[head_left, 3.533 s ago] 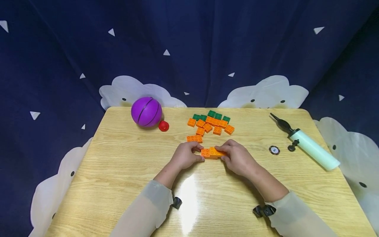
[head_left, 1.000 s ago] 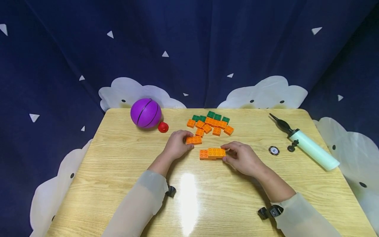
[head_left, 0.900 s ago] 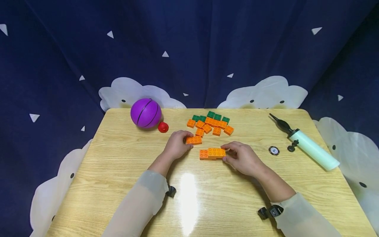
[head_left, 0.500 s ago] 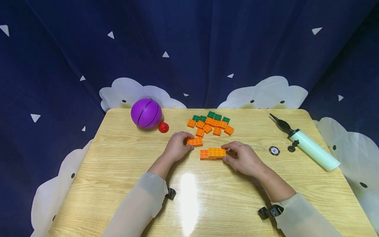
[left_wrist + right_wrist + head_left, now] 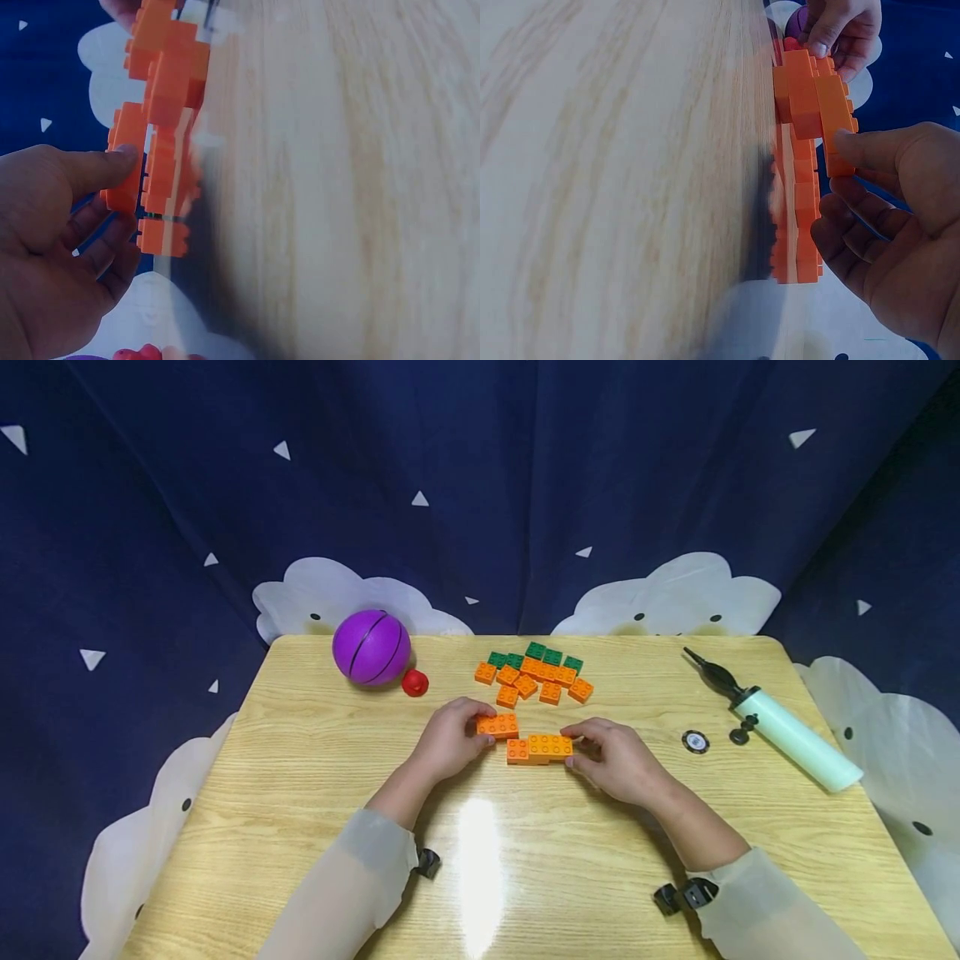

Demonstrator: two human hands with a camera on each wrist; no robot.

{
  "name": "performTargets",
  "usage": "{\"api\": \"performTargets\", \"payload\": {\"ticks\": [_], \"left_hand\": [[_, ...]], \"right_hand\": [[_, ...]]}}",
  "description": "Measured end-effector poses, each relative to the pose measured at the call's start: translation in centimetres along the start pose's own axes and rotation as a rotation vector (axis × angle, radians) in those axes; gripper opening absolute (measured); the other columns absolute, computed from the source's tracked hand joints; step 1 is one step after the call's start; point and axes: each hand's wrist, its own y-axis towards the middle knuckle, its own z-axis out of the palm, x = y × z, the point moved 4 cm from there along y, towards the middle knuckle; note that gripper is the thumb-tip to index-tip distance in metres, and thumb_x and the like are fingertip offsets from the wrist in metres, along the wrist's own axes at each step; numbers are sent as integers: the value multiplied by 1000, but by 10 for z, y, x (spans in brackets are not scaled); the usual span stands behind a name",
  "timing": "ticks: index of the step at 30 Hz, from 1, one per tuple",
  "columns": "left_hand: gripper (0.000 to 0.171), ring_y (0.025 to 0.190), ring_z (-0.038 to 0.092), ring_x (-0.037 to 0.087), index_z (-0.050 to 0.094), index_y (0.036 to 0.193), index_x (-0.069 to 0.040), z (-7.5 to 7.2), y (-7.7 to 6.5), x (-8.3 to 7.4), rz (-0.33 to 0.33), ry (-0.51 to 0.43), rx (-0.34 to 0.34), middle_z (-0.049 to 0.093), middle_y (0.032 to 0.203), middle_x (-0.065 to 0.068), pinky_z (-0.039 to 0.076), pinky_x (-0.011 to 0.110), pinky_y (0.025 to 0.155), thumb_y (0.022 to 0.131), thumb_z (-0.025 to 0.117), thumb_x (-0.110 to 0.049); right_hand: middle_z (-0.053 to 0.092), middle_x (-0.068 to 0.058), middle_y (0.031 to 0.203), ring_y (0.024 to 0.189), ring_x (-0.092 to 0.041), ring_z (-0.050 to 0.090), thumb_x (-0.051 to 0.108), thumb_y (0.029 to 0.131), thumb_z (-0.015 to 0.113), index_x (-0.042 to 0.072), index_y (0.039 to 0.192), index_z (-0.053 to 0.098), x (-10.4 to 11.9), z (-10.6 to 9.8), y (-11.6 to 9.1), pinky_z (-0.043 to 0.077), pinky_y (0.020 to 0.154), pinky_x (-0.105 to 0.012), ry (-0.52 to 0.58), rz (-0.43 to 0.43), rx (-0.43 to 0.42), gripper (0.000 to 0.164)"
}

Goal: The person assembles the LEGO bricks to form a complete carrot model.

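Looking at the middle of the head view, we find the left hand [image 5: 453,739] pinching the left end of an orange two-by-four brick [image 5: 502,726] between thumb and finger, the thumb on the near side. The brick sits just above and to the left of a stepped orange stack [image 5: 537,750] in the frame, and in the left wrist view it looks raised off the wooden table [image 5: 300,827]. The right hand [image 5: 613,760] pinches the right end of the stack's top brick [image 5: 551,745], which juts past the layer beneath it, thumb and finger on opposite sides. We judge the step in hand to be joining the brick to the stack, most likely over the four bare studs [image 5: 517,748] at its left. To do that well, we should keep the brick level, line up both rows of studs, and butt its end squarely against the top brick. Then we should press straight down over those studs rather than on the free left end, which could lever things apart. Our right hand had best steady the overhang without pushing down on it. We would also keep our fingers away from the loose orange bricks [image 5: 550,693] in the upper centre.
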Motion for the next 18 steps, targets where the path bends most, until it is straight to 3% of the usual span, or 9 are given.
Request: {"api": "performTargets", "payload": {"ticks": [6, 14, 18], "left_hand": [[34, 112, 63, 19, 73, 119, -18, -2, -7, -6, 27, -13, 10, 68, 124, -1, 50, 38, 103, 88, 84, -10], [34, 115, 62, 20, 73, 120, -17, 0, -17, -14, 61, -18, 31, 68, 124, -1, 49, 39, 105, 88, 83, -12], [33, 109, 62, 19, 73, 119, -18, 2, -19, -17, 70, -28, 46, 68, 123, -1, 50, 37, 100, 89, 84, -13]], "right_hand": [[69, -3, 121, 106, -25, 67, 15, 93, 77, 8, 132, 69, -1, 1, 0, 57, 89, -46, 3, 5, 4, 40], [69, -4, 121, 105, -25, 67, 15, 93, 78, 8, 132, 69, -1, 0, 0, 57, 88, -45, 11, -5, 0, 40], [69, -4, 122, 105, -26, 68, 14, 93, 78, 8, 132, 69, 0, 0, 1, 57, 89, -45, 17, -13, -2, 40]]}}
